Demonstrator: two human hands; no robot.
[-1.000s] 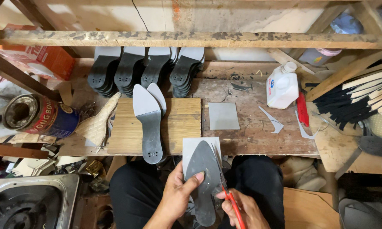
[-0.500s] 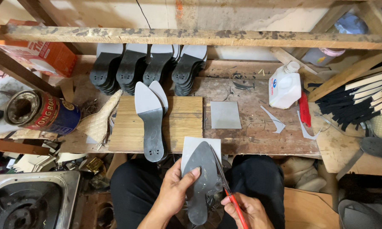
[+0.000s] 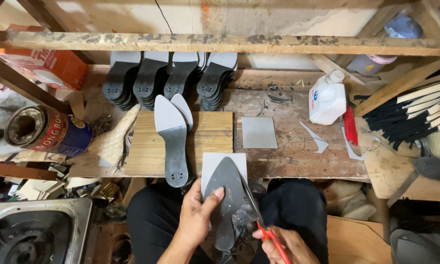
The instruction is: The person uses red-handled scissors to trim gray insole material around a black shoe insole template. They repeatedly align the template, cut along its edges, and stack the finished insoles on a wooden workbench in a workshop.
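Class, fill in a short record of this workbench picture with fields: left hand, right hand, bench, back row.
left hand: left hand holds a dark pointed insole against a grey sheet
right hand: right hand grips red-handled scissors at the insole's edge
bench: wooden board with stacked insoles, white bottle
back row: black soles

Left hand (image 3: 196, 220) grips dark insole (image 3: 226, 195) on grey sheet (image 3: 211, 164); right hand (image 3: 284, 247) works red-handled scissors (image 3: 259, 215).
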